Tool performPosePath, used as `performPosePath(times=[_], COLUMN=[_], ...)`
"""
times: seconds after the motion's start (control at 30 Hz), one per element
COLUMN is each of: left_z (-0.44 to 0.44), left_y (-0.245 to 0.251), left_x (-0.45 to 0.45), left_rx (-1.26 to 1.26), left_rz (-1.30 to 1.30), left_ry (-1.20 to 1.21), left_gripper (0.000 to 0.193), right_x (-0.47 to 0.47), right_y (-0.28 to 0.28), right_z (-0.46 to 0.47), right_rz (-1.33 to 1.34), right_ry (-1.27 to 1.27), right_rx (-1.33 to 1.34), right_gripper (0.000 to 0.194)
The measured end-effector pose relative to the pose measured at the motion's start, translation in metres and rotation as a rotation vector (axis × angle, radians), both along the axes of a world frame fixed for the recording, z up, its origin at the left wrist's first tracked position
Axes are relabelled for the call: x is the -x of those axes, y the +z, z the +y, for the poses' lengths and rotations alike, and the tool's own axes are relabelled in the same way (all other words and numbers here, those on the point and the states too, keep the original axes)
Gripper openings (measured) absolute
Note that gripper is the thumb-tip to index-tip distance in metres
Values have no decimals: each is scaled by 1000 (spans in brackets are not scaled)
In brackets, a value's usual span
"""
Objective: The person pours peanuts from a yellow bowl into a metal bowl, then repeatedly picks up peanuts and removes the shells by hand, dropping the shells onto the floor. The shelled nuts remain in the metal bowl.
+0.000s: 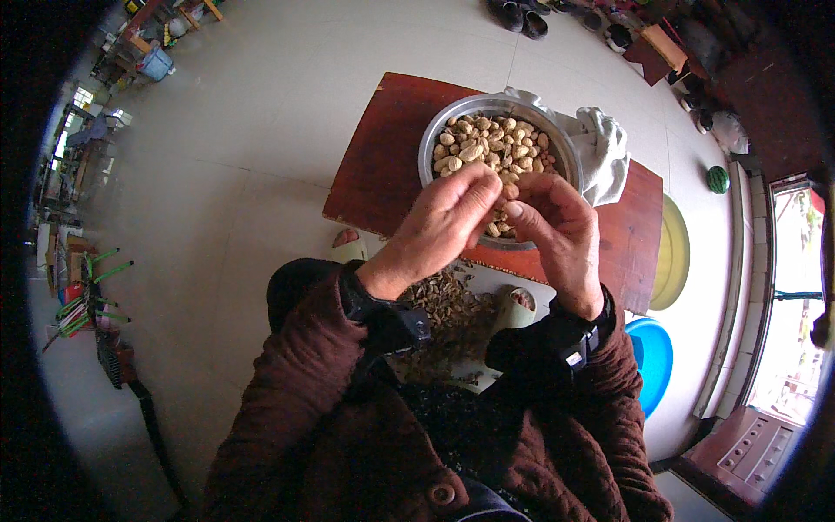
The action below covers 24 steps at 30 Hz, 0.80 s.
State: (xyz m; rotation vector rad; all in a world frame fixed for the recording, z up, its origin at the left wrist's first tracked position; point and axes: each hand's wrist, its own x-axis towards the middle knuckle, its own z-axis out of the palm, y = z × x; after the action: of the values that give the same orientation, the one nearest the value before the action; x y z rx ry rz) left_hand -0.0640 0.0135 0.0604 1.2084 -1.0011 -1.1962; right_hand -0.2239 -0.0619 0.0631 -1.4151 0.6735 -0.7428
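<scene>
A round metal bowl (427, 140) full of unshelled peanuts (471, 153) stands on a dark red wooden board (391, 130). Over its near side my left hand (447, 218) and my right hand (564, 231) meet at the fingertips. Between them is a small brown peanut (509, 191), pinched by the fingers; whether it is still in its shell I cannot tell. Some reddish shelled kernels (546, 160) lie at the bowl's right side. A pale cloth (603, 153) is bunched against the bowl's right rim.
Broken peanut shells (450, 303) are heaped on the floor between my slippered feet. A yellowish basin (672, 254) and a blue basin (652, 365) are at the right. A watermelon (718, 179) lies near the doorway, and black shoes (522, 18) at the top.
</scene>
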Motion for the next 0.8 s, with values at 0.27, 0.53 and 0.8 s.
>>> performPosePath(times=[0.27,0.53,0.8], left_z=[-6,0,-2], left_y=[-8,-1,-11], left_x=[5,0,1], left_rx=[242,187,368], left_rz=[-228,-302,-694], left_ry=[34,81,221], left_gripper=[22,13,8], right_x=[2,3,-2], right_y=[-6,-1,-4], right_z=[-2,2,4], right_rz=[159,284,308], right_ry=[-35,-58,-95], right_rx=[480,796,1038], right_gripper=[16,18,19])
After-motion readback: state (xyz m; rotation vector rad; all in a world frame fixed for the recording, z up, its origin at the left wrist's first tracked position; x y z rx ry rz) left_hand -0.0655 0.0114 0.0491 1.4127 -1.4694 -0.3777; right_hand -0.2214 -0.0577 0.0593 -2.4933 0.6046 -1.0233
